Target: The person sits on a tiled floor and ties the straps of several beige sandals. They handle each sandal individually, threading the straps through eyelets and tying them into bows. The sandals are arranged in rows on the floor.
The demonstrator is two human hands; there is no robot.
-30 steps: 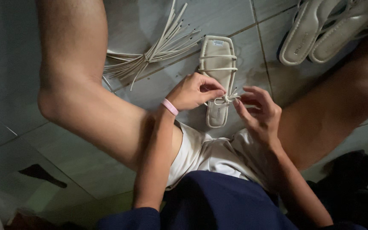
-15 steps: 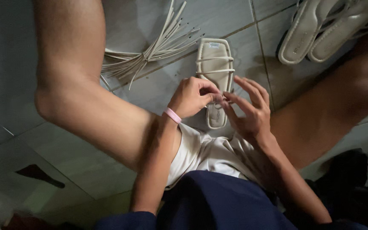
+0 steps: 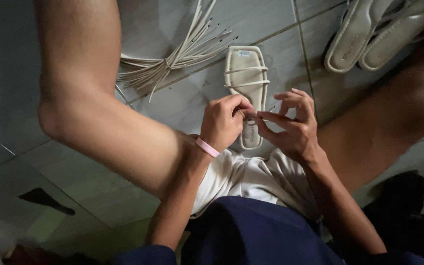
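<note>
Pinching a thin strap together, the left hand and right hand meet over the sandal, which lies on the floor between the knees; spare straps sit at ten o'clock, within reach.

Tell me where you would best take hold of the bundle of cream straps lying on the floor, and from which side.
Grip the strap bundle at its tied waist, where one strap wraps the rest into a narrow neck. Come from above, pinching across it. Either side of the knot the loose ends fan apart on the tile floor, so a hold there would likely catch only a few. Both hands are at the sandal.
</note>
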